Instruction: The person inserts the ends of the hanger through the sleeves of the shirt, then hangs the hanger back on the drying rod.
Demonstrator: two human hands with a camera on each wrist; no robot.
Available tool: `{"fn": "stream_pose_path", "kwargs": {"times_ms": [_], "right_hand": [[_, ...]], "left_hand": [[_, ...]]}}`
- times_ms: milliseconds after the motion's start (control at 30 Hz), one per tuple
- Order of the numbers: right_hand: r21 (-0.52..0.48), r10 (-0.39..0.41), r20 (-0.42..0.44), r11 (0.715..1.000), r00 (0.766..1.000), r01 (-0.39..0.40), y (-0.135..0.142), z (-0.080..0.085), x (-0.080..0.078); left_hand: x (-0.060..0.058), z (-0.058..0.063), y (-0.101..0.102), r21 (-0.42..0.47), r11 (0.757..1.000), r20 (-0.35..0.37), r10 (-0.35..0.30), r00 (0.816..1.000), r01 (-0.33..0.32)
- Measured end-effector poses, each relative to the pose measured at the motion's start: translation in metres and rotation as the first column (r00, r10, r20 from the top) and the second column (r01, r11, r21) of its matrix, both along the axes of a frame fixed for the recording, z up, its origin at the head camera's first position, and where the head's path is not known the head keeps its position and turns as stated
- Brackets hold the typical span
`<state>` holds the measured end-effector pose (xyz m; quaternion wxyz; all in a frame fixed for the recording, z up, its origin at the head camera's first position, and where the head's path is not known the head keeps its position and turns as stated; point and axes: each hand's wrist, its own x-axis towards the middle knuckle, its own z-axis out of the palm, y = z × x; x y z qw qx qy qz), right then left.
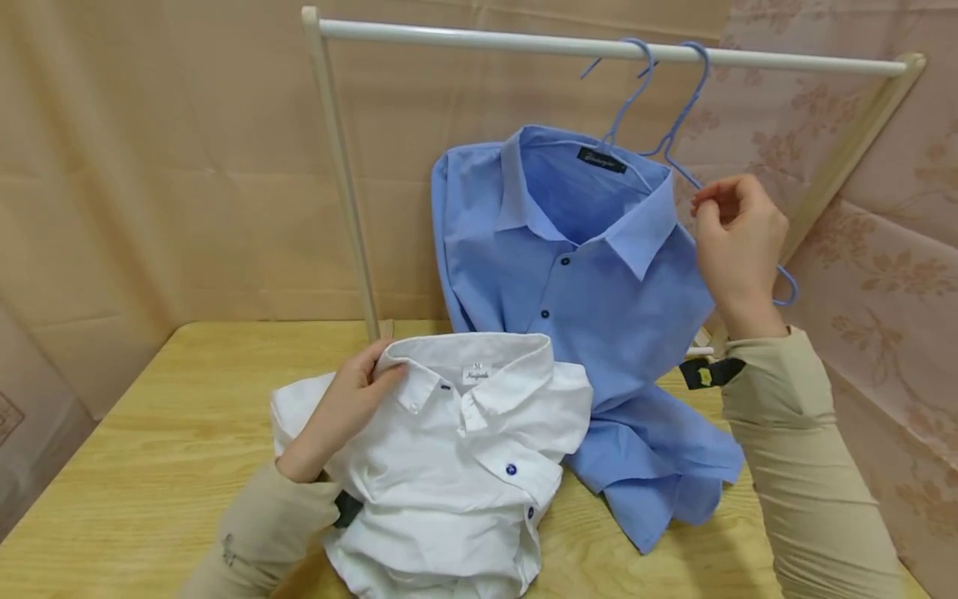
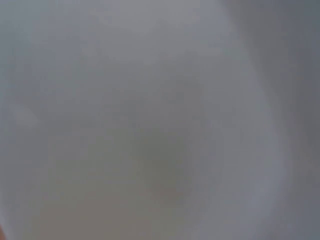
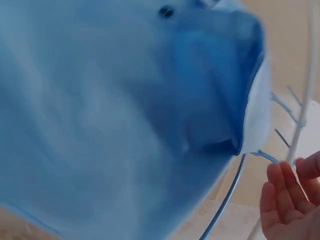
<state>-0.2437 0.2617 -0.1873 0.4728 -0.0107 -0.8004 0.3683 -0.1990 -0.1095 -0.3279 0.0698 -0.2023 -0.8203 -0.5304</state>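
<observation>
My left hand grips the collar of a white shirt at its left side, thumb over the front of the collar. Blue buttons run down that shirt, which lies rumpled over the table; pale, blurred cloth fills the left wrist view. Beside a blue shirt, my right hand is raised with fingers bent and thumb near them. Its fingertips are right at the sloping arm of a blue hanger. In the right wrist view, the palm and loosely bent fingers show near the hanger wire.
A white rack rail crosses the back, its posts standing at either side. Another blue hanger hooks over it and enters the blue shirt's collar. The blue shirt's hem spreads onto the wooden table. Curtains hang behind.
</observation>
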Motion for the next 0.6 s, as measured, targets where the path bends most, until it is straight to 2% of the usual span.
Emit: {"fn": "stream_pose_path", "kwargs": {"times_ms": [100, 200, 300, 400, 600], "right_hand": [[0.035, -0.060, 0.022, 0.998, 0.998, 0.059, 0.002, 0.012, -0.015], [0.049, -0.052, 0.126, 0.998, 0.991, 0.046, 0.003, 0.022, -0.028], [0.089, -0.025, 0.279, 0.996, 0.960, 0.000, 0.004, 0.025, -0.040], [0.130, -0.023, 0.386, 0.991, 0.922, -0.030, 0.004, 0.028, -0.049], [0.128, -0.053, 0.453, 0.992, 0.890, -0.006, 0.003, 0.045, -0.061]], "left_hand": [[0.002, 0.003, 0.000, 0.001, 1.000, -0.015, -0.017, 1.000, 0.017], [0.003, 0.003, 0.000, 0.000, 0.999, -0.049, -0.043, 0.998, 0.043], [0.004, 0.000, 0.001, 0.008, 0.998, -0.060, -0.068, 0.996, 0.068], [0.004, -0.001, 0.000, 0.008, 0.997, -0.058, -0.077, 0.995, 0.077], [0.002, -0.001, -0.001, 0.014, 0.996, -0.056, -0.086, 0.995, 0.087]]}}
